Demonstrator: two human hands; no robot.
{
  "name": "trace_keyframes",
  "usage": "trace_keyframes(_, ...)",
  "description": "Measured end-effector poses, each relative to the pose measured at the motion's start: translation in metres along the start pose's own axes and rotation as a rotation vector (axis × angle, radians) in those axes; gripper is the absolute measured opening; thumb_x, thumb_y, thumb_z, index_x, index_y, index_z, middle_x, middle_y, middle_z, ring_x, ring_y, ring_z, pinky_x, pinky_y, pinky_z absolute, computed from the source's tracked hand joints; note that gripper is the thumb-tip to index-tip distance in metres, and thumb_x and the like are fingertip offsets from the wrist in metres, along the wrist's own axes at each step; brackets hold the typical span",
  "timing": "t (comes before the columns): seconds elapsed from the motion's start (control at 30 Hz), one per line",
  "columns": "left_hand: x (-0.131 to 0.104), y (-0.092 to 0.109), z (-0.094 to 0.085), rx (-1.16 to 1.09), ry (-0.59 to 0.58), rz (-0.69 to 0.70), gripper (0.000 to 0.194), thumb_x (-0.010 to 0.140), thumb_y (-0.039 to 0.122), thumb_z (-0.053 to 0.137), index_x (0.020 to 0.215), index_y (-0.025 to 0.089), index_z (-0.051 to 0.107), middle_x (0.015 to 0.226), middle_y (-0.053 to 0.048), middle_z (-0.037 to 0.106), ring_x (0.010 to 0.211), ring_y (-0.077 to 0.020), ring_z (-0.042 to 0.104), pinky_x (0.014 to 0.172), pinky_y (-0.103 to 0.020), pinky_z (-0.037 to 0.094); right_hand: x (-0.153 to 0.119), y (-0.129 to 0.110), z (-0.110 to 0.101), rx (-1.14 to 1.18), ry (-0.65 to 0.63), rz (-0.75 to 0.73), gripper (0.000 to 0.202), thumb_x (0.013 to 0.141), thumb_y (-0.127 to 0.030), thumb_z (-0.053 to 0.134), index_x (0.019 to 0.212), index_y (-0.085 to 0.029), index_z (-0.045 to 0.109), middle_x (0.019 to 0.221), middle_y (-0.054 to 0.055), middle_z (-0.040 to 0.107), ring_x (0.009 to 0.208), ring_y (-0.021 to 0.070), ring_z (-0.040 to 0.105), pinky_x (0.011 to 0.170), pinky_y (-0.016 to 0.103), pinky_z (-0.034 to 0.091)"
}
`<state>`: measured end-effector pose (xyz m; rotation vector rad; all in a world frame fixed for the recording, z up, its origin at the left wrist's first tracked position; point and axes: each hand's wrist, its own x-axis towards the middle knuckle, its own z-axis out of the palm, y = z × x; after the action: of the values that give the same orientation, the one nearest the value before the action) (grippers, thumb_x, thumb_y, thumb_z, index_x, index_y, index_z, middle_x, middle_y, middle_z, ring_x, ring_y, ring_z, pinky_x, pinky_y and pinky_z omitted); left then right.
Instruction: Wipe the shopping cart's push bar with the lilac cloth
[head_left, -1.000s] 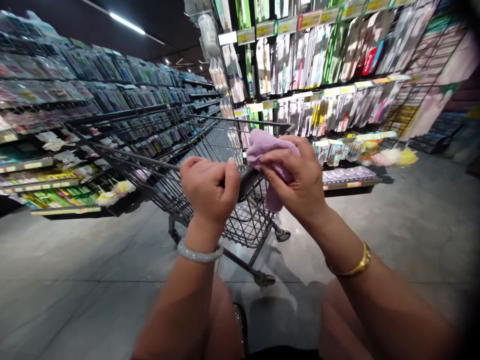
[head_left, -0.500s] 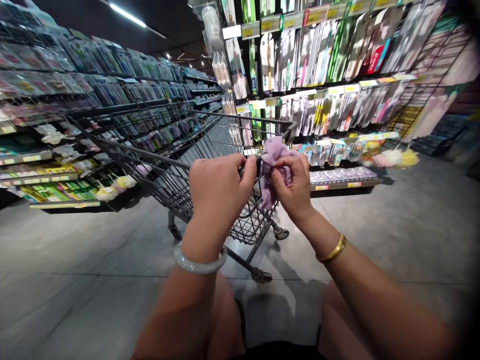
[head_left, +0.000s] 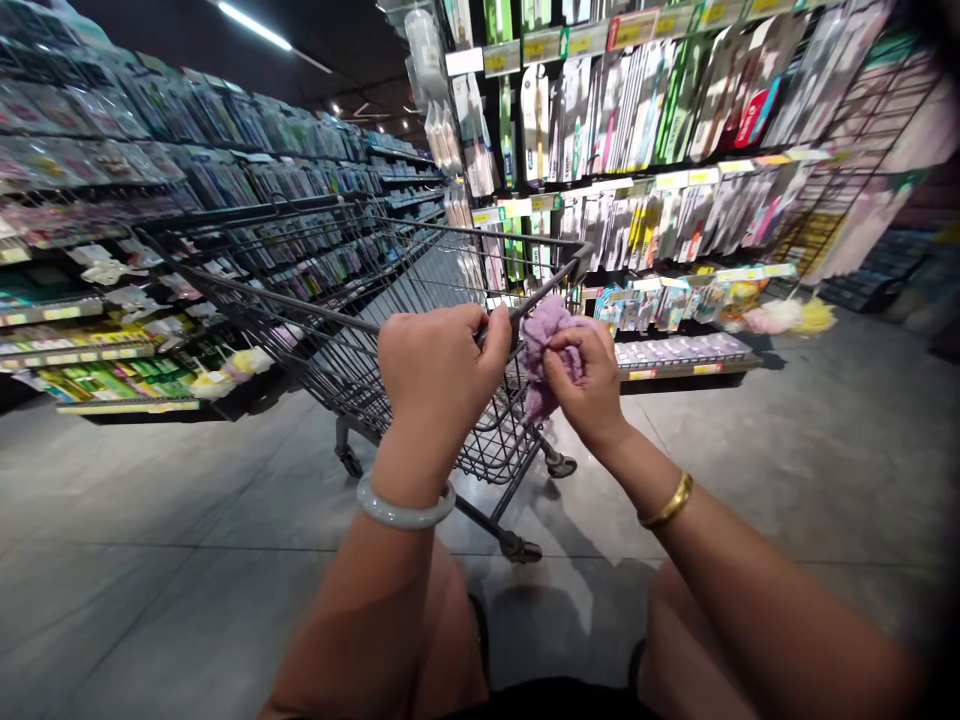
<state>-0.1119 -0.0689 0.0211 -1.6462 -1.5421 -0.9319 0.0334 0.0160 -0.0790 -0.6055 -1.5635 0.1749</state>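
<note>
A dark wire shopping cart [head_left: 330, 318] stands right in front of me, its basket reaching away to the upper left. My left hand [head_left: 442, 370] is closed around the cart's handle bar, with a pale bangle at the wrist. Bunched up in my right hand [head_left: 589, 375] is a purple cloth [head_left: 547, 335], pinched between thumb and fingers. The cloth lies against the handle side of the cart, just right of my left hand. My right wrist wears a gold bangle. Part of the handle is hidden behind my hands and the cloth.
Ahead on the right, a shelf rack [head_left: 637, 180] holds rows of packaged toothbrushes above a low ledge [head_left: 690, 355]. Long shelves of packets [head_left: 247, 150] line the left. Caster wheels [head_left: 521, 547] rest on the grey floor [head_left: 187, 600]. My knees show below.
The purple cloth's upper part has dropped a little and looks more bunched in my right hand. My left hand keeps its grip on the handle. The cart has hardly moved.
</note>
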Motion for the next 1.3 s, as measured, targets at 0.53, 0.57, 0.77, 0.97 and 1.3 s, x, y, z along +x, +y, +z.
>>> trace_keyframes(0.53,-0.001,-0.011,0.006,-0.042,0.088,0.001,0.049,0.094,0.04,0.047,0.049,0.021,0.043,0.046,0.001,0.043,0.047,-0.0124,0.028,0.057,-0.035,0.018,-0.012,0.001,0.004,-0.006,-0.029,0.064,0.004,0.084,-0.025,0.06,0.087,-0.025,0.06,0.095,0.004,0.06,0.103,0.0214,0.056,0.098,0.046,0.047)
trace_keyframes(0.57,-0.001,-0.011,0.006,-0.043,0.089,0.0,0.049,0.094,0.04,0.047,0.049,0.021,0.042,0.046,0.001,0.043,0.047,-0.0125,0.028,0.057,-0.035,0.018,-0.012,-0.002,0.004,0.001,-0.034,0.056,0.004,0.084,-0.025,0.061,0.087,-0.025,0.06,0.096,0.004,0.06,0.104,0.0213,0.056,0.098,0.046,0.047)
trace_keyframes(0.77,-0.001,-0.015,0.009,-0.026,0.115,-0.016,0.05,0.095,0.04,0.046,0.049,0.021,0.045,0.046,0.001,0.046,0.046,-0.0134,0.031,0.058,-0.035,0.017,-0.019,-0.034,0.005,0.038,-0.185,-0.172,0.017,0.078,-0.021,0.066,0.094,-0.027,0.063,0.118,0.008,0.054,0.115,0.0227,0.055,0.096,0.043,0.05)
trace_keyframes(0.97,-0.001,-0.02,0.009,-0.022,0.099,-0.02,0.05,0.095,0.041,0.045,0.049,0.022,0.046,0.046,0.0,0.047,0.047,-0.0144,0.034,0.058,-0.035,0.017,-0.02,0.007,0.007,-0.031,-0.148,-0.006,0.008,0.081,-0.023,0.061,0.089,-0.027,0.06,0.102,0.006,0.059,0.107,0.0235,0.057,0.094,0.046,0.05)
trace_keyframes(1.3,0.002,-0.027,-0.002,0.024,-0.048,-0.083,0.051,0.096,0.043,0.042,0.05,0.021,0.046,0.048,0.001,0.046,0.048,-0.0134,0.032,0.058,-0.033,0.016,-0.029,-0.02,0.012,-0.031,-0.317,-0.134,0.012,0.081,-0.024,0.064,0.093,-0.025,0.064,0.119,0.009,0.054,0.107,0.0214,0.058,0.091,0.039,0.053)
